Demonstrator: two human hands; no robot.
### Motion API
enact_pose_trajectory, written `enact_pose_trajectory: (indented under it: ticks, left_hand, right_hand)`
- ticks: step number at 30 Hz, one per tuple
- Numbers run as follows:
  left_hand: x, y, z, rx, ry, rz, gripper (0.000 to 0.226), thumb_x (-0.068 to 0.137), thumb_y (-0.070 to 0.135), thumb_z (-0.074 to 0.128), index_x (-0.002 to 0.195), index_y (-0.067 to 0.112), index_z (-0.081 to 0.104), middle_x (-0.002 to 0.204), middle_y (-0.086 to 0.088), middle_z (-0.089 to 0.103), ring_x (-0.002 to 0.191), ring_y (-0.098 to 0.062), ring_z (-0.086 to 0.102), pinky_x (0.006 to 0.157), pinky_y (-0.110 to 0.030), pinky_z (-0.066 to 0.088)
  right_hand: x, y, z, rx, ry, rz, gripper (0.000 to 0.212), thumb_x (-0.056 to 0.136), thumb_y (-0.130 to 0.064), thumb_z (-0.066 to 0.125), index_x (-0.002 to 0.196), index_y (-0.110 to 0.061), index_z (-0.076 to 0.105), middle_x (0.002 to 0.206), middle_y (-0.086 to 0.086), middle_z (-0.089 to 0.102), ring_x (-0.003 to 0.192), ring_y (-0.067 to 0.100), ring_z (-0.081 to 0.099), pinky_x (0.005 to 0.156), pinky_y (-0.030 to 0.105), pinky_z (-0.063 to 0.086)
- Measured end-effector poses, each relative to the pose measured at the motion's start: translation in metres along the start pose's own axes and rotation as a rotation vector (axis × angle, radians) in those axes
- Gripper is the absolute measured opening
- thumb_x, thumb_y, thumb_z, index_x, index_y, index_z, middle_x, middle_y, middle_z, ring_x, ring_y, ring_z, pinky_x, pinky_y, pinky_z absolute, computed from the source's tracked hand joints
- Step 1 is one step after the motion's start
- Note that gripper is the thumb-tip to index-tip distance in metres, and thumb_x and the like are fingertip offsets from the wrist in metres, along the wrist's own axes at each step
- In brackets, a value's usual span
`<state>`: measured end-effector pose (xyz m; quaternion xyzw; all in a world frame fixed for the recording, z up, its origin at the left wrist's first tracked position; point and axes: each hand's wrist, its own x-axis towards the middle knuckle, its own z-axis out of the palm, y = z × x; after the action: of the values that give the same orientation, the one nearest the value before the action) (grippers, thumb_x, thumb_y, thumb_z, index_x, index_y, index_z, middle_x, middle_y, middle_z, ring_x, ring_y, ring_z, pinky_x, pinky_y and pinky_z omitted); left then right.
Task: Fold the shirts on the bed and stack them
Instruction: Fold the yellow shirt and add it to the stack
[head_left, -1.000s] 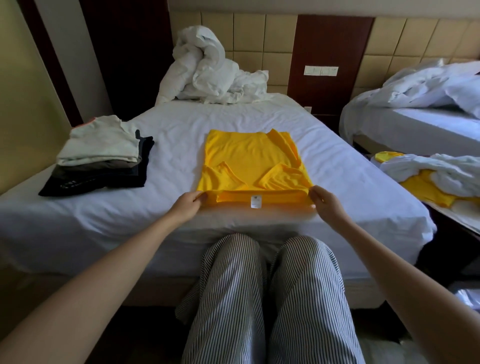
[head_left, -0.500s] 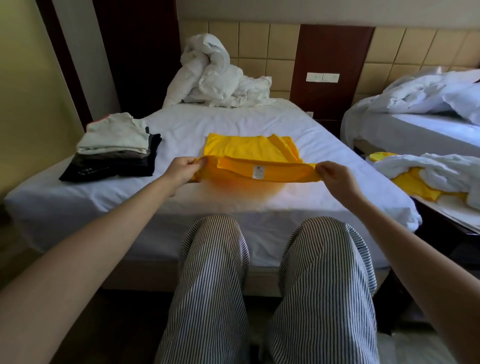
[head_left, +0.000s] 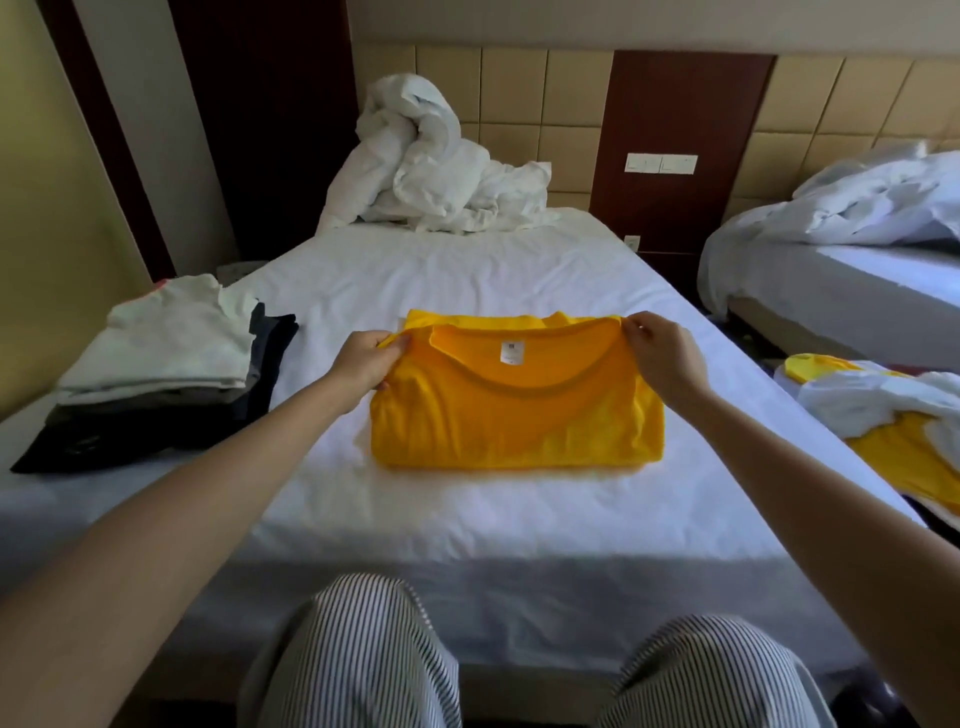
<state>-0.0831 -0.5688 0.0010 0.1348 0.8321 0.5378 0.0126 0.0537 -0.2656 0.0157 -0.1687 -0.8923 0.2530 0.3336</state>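
At the centre of the frame the folded yellow shirt (head_left: 514, 415) lies on the white bed (head_left: 467, 270), its far corners each pinched in a narrow grip by the left hand (head_left: 366, 361) and the right hand (head_left: 660, 356), with a stack of folded shirts (head_left: 171, 353) at the left edge.

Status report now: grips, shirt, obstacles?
Left grip, right grip: both pinch far edge of folded yellow fabric shirt. Shirt flat on white-sheeted bed. Stack of folded clothes left, apart.

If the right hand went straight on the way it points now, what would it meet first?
Beyond the yellow shirt the right hand pinches, probably bare bed sheet, then the crumpled white duvet; depth is unclear.
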Motion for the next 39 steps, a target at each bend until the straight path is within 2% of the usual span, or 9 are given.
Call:
enact_pose_trajectory:
  ticks: [5,9,16,20,24,26,30,36,39]
  left_hand:
    - [0.066,-0.003,0.014,0.131,0.026,0.043,0.044,0.096,0.036,0.049,0.057,0.016,0.041,0.057,-0.003,0.043,0.055,-0.018,0.045,0.055,-0.028,0.040]
    - [0.114,-0.010,0.024,0.138,0.032,0.004,0.044,0.096,0.037,0.048,0.058,0.016,0.039,0.058,-0.003,0.041,0.053,-0.017,0.042,0.054,-0.027,0.037]
    - [0.207,-0.032,0.053,0.172,0.074,-0.007,0.041,0.094,0.035,0.052,0.060,0.014,0.045,0.061,-0.006,0.047,0.065,-0.023,0.046,0.061,-0.033,0.036]
    - [0.254,-0.038,0.075,0.248,0.082,0.033,0.043,0.094,0.034,0.051,0.057,0.015,0.041,0.059,-0.004,0.046,0.065,-0.023,0.047,0.057,-0.031,0.033]
    - [0.297,-0.063,0.092,0.392,0.101,0.009,0.041,0.092,0.039,0.052,0.061,0.012,0.048,0.068,-0.006,0.054,0.074,-0.029,0.054,0.063,-0.032,0.036]
    - [0.308,-0.086,0.102,0.478,0.131,-0.026,0.036,0.089,0.040,0.057,0.073,0.008,0.059,0.079,-0.008,0.059,0.082,-0.031,0.057,0.066,-0.031,0.038]
    - [0.311,-0.118,0.115,0.557,0.285,0.019,0.030,0.087,0.040,0.060,0.087,0.011,0.062,0.083,0.000,0.052,0.082,-0.026,0.051,0.068,-0.030,0.033]
    - [0.311,-0.121,0.115,0.459,0.322,0.021,0.031,0.085,0.041,0.060,0.083,0.010,0.060,0.083,-0.002,0.058,0.077,-0.022,0.050,0.066,-0.030,0.034]
    - [0.297,-0.118,0.110,0.241,0.407,0.012,0.021,0.088,0.032,0.060,0.092,0.012,0.060,0.097,-0.006,0.064,0.090,-0.025,0.057,0.073,-0.030,0.039]
  right_hand:
    - [0.056,0.012,0.039,-0.026,-0.036,0.023,0.031,0.100,-0.025,0.040,0.116,-0.011,0.063,0.112,0.012,0.064,0.100,0.030,0.056,0.071,0.032,0.041]
    - [0.095,0.024,0.066,-0.037,-0.069,0.029,0.030,0.099,-0.026,0.041,0.114,-0.012,0.063,0.110,0.011,0.065,0.100,0.031,0.058,0.074,0.036,0.046]
    - [0.166,0.054,0.131,-0.153,-0.100,0.066,0.031,0.100,-0.027,0.038,0.116,-0.017,0.062,0.113,0.008,0.065,0.102,0.030,0.058,0.078,0.038,0.049]
    - [0.201,0.080,0.161,-0.193,-0.091,0.079,0.031,0.100,-0.026,0.038,0.118,-0.016,0.061,0.113,0.010,0.064,0.098,0.030,0.059,0.077,0.040,0.052]
    - [0.235,0.098,0.199,-0.231,-0.103,0.092,0.030,0.100,-0.028,0.038,0.114,-0.020,0.063,0.110,0.008,0.064,0.095,0.029,0.058,0.068,0.030,0.041]
    - [0.243,0.112,0.223,-0.248,-0.178,0.111,0.028,0.099,-0.030,0.038,0.108,-0.022,0.063,0.109,0.009,0.064,0.087,0.029,0.058,0.066,0.031,0.041]
    - [0.241,0.142,0.256,-0.283,-0.218,0.163,0.025,0.094,-0.026,0.043,0.108,-0.021,0.063,0.117,0.015,0.061,0.105,0.036,0.055,0.079,0.036,0.041]
    - [0.237,0.143,0.258,-0.263,-0.102,0.111,0.029,0.096,-0.022,0.038,0.107,-0.011,0.062,0.113,0.015,0.060,0.101,0.036,0.053,0.069,0.032,0.032]
    - [0.217,0.135,0.241,-0.254,-0.012,0.136,0.032,0.098,-0.020,0.035,0.119,-0.008,0.057,0.127,0.015,0.051,0.114,0.036,0.046,0.081,0.037,0.036]
